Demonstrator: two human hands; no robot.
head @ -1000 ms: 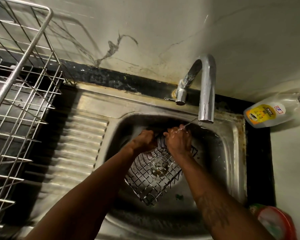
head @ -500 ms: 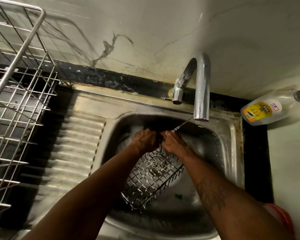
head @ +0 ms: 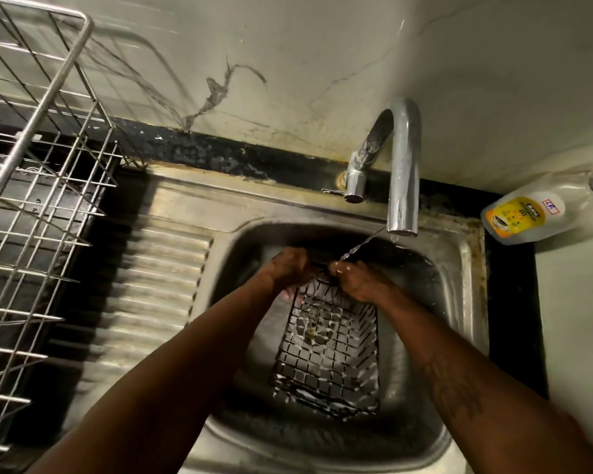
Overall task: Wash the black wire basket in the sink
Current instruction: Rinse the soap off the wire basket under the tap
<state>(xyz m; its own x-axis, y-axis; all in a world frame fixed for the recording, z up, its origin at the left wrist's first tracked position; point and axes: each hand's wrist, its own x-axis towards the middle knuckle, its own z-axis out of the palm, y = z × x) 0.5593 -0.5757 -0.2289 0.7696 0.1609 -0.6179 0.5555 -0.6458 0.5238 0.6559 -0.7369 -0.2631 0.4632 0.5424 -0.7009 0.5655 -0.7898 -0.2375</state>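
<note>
**A:** Holding what, up there under the tap (head: 404, 165)?

**B:** Gripping the far edge of the black wire basket (head: 326, 350) with both: left hand (head: 290, 270) curled over the wire, right hand (head: 356, 282) closed on it just beside.

**A:** Why at that end?

**B:** Probably to tip the far edge up into the thin stream of water (head: 360, 246) and let it run down the mesh. Lands right by the right hand.

**A:** And the basket itself?

**B:** Down inside the sink (head: 459, 302), far end raised, near end low in the bowl. Wet, with white flecks on the wire, perhaps suds. Hard to tell whether resting on the bottom.

**A:** Counting outward?

**B:** Two hands, one basket, one stream, one tap, one sink bowl, one ribbed draining board (head: 158, 285) to its left. Beyond, by the dark desk (head: 510, 319): one bottle (head: 524, 217) lying on its side at the right, likely dish soap kept within reach. One big metal rack (head: 31, 200) at the left, presumably for drying.
</note>
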